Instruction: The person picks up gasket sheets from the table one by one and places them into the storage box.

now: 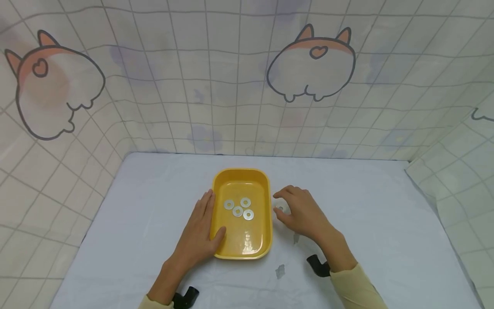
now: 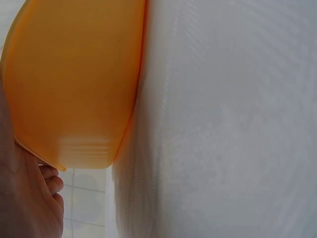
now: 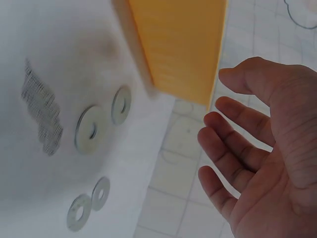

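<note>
A yellow plastic tray [image 1: 235, 240] lies on the white-covered table, with several flat metal washers [image 1: 234, 210] grouped on its floor. My left hand [image 1: 197, 238] rests along the tray's left rim, fingers straight and thumb lying over the edge. To the right of the tray, my right hand [image 1: 302, 214] hovers with thumb and fingers apart and nothing between them. In the right wrist view, several loose washers [image 3: 83, 143] lie on the table below that hand, two of them touching. From the head view this hand mostly hides them.
Grey patches [image 1: 280, 271] mark the white cloth [image 1: 162, 180] near the right forearm. Black curved pieces [image 1: 318, 266] sit at both wrists. A white gridded curtain with animal drawings [image 1: 312, 68] surrounds the table's back and sides.
</note>
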The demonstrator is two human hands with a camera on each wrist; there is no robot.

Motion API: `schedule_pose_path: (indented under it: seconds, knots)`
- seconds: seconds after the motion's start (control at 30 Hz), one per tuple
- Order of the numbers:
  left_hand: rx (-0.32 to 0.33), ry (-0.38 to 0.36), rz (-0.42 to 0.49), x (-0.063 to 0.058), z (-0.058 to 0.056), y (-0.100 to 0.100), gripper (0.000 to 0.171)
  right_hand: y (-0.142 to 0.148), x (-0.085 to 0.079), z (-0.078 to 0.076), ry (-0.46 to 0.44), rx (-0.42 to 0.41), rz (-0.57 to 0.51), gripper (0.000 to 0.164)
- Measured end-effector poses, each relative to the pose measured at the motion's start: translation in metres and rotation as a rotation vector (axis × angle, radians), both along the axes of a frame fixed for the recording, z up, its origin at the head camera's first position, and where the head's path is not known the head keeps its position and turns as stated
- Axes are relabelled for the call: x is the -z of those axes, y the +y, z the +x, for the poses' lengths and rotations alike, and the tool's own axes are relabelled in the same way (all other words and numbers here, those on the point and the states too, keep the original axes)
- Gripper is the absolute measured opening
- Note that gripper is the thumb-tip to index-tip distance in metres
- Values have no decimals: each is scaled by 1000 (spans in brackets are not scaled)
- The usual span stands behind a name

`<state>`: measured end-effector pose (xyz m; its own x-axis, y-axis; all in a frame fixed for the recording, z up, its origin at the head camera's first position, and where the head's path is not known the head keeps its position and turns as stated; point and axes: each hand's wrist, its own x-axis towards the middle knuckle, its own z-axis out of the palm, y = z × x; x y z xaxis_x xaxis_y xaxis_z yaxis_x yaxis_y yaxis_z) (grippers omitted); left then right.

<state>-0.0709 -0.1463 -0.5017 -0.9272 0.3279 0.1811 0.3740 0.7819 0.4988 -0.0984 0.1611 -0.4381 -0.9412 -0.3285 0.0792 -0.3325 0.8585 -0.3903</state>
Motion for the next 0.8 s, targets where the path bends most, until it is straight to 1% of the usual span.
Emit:
schedule_pose_path:
  seconds: [0.37,0.57,0.8]
  knots:
    - [-5,-10,1,0,0,0,93,26,12,9,32,54,-41,33]
    - [-4,12,1,1,0,0,93,39,19,13,14,107,-48,33]
    - [2,31,19,2,-1,1,93,53,26,17,16,131,-59,32]
